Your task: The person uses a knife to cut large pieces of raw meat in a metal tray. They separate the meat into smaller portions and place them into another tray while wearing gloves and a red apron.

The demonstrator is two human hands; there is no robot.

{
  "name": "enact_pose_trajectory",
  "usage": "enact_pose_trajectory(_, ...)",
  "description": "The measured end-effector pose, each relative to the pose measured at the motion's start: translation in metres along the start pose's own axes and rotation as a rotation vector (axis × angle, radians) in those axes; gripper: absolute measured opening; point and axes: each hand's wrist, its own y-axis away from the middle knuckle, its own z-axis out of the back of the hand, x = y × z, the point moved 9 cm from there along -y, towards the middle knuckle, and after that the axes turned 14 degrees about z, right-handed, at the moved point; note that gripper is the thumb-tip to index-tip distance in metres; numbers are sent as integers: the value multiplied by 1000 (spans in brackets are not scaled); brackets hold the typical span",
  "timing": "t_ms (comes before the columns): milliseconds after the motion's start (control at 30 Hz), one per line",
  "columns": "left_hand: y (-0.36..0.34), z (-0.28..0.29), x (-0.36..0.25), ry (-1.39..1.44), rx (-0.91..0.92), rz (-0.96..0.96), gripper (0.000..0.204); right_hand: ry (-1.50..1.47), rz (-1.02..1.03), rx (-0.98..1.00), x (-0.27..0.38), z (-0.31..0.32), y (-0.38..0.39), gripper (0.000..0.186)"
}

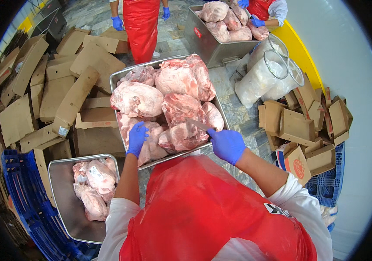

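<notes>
A wide metal bin [113,82] full of large raw meat cuts stands in front of me. My right hand [228,146], in a blue glove, is closed round the handle of a knife [200,125]. The blade points left, over a dark red cut of meat [184,114] at the near right of the bin. At the near left, my gloved left hand [137,138] hangs by a pale piece of meat [153,141], its fingers loosely bent and apart with nothing in them. Whether its fingertips touch the meat, I cannot tell.
Down to the left, a smaller metal bin [60,204] holds several wrapped meat pieces beside a blue pallet [25,195]. Cardboard boxes [58,98] heap at left, more [297,126] at right. Bag-lined hoops [257,82] and another meat bin [207,48] stand beyond. Two people [141,30] are nearby.
</notes>
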Motion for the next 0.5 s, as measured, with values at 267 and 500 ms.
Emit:
enact_pose_trajectory(267,77,184,-208,-459,-824,-569,80,121,38,219,24,33,-56,23)
enact_pose_trajectory(500,341,318,-364,-303,-1428,-971,83,70,-28,157,22,17,-29,29)
